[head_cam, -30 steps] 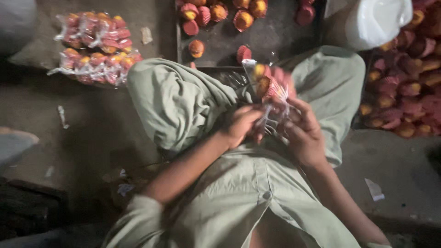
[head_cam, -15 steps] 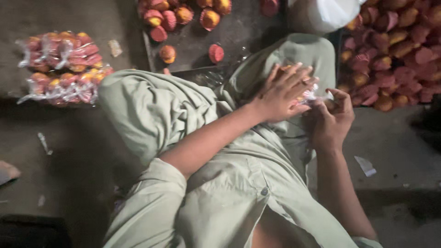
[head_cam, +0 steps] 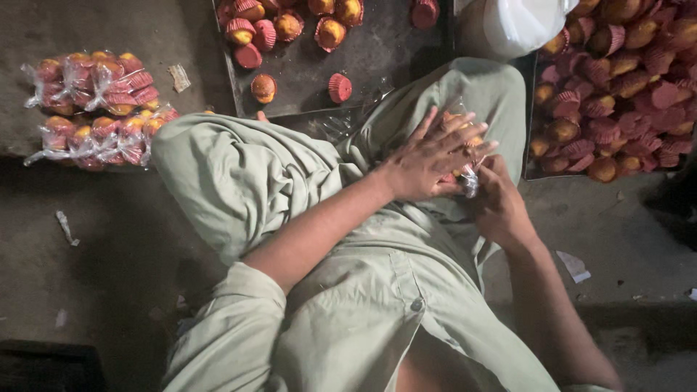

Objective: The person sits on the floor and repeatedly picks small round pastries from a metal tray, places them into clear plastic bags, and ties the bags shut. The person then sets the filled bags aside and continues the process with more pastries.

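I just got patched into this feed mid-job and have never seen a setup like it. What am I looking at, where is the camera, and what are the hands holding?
There is no machine here: the single camera sits on a person's head and looks down at their own lap and two bare hands. The left hand lies flat, fingers spread, over a small clear plastic bag of cupcakes resting on the knee. The right hand pinches the bag's twisted end, its grip closed on the plastic. Ahead lies a dark tray with a few loose cupcakes in red paper cups. To the right is a heap of cupcakes on another tray, and a white plastic bag sits between them. At far left, filled bags lie stacked on the floor.
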### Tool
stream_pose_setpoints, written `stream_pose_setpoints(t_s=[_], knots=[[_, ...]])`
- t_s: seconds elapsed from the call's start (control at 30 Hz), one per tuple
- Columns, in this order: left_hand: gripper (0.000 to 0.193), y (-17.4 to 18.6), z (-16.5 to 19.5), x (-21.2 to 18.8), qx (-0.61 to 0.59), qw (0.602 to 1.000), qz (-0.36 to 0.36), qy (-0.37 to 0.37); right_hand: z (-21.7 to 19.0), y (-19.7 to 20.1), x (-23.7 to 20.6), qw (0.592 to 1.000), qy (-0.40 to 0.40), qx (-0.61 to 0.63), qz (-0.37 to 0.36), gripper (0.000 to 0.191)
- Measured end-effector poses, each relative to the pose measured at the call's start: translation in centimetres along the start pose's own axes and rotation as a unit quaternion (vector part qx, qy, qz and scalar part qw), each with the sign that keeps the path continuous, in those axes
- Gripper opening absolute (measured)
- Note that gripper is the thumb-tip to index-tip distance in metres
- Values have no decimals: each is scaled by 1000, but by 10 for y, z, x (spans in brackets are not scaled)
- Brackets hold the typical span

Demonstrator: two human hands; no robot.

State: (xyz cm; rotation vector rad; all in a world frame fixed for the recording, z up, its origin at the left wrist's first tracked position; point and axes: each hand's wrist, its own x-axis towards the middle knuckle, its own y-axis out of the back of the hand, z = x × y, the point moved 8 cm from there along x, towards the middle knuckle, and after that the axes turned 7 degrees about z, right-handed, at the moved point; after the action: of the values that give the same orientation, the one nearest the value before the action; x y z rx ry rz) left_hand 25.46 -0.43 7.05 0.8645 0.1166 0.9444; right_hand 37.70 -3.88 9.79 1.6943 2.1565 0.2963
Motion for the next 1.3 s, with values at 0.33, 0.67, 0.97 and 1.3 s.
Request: stream_pose_setpoints(t_s=[0.33, 0.67, 0.97, 1.3], knots=[[7, 64, -4, -36, -318, 923, 176, 125, -54, -4, 26, 952, -1, 293, -88, 21], [13, 240, -208, -216, -385, 691, 532, 301, -86, -98, 65, 957, 145, -250, 28, 22], [19, 340, -357, -368, 311, 719, 418, 459, -81, -130, 86, 933, 103, -345, -22, 21], [13, 299, -293, -206, 52, 856, 415, 303, -70, -204, 121, 845, 333, -393, -145, 24]])
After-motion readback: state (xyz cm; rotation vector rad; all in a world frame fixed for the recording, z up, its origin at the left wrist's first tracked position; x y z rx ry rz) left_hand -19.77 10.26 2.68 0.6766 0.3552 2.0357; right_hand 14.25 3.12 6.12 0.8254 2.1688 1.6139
